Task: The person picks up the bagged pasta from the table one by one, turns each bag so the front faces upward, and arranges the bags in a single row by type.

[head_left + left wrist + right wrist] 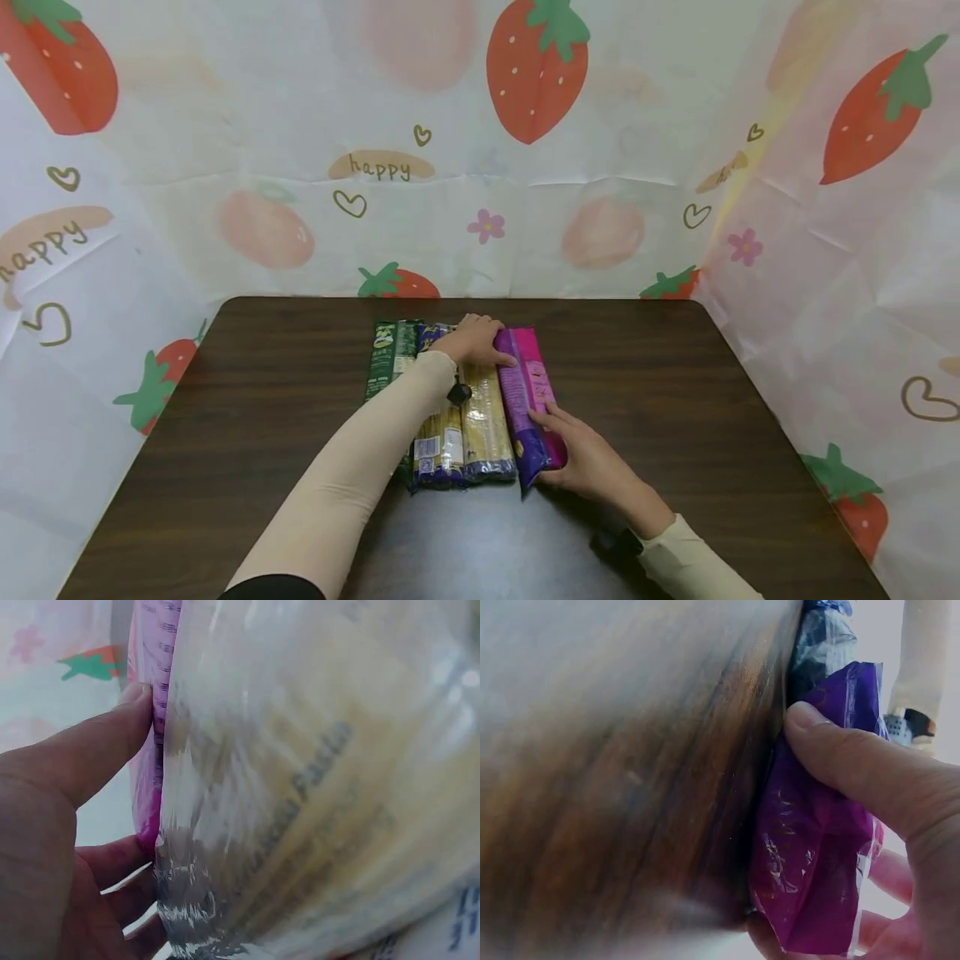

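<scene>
And here the purple packet lies at the right end of the row, on its long side right alongside the clear pasta packet, its near tip poking slightly past its neighbour. The right hand has it at the near end, thumb and fingers bent round the wrapper. Up at the far end, the left hand stretches its thumb onto the purple packet's edge, but whether it grips, I can't tell. Its sleeve crosses over the blue-ended packet and part of the green packet. Beyond the far ends, only a narrow strip of tabletop before the patterned backdrop; left and right, brown wood runs wide to slanting side edges.
</scene>
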Motion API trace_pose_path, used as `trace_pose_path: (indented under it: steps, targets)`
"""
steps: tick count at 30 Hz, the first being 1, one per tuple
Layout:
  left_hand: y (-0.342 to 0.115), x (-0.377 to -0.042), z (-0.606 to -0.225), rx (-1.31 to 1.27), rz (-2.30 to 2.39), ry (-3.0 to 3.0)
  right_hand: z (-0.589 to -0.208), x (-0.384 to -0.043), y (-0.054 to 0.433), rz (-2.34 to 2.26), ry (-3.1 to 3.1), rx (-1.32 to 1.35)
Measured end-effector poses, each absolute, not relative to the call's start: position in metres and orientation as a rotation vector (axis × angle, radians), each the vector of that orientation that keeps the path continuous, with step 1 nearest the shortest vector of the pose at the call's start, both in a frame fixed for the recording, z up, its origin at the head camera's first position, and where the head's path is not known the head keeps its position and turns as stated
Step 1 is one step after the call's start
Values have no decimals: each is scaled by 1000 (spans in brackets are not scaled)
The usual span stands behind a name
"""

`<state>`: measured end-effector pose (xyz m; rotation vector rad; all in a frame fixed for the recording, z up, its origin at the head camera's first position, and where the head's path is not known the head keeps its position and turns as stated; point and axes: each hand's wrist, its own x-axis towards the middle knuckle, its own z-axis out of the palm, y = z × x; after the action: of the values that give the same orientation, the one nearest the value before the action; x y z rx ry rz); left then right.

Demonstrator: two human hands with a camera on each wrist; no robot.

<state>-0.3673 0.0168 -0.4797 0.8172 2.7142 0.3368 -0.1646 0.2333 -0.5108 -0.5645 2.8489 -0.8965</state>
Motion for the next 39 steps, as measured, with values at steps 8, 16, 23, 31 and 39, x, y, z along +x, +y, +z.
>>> trace_pose_path:
  steps: [8, 16, 23, 31, 39]
  targets:
    - [15, -364, -466, 881, 415, 2731, -507, -162, 240, -1006, 2814, -655]
    - [-5, -359, -448, 836, 729, 2612, -497, -159, 242, -1151, 2789, -718]
    - [-28, -355, -445, 804, 919, 2619, -494, -158, 238, -1259, 2696, -773]
    - [-44, -353, -442, 794, 1118, 2479, -494, -159, 236, -1376, 2596, -811]
    - [-56, -356, -444, 883, 1187, 2310, -492, -158, 233, -1489, 2522, -821]
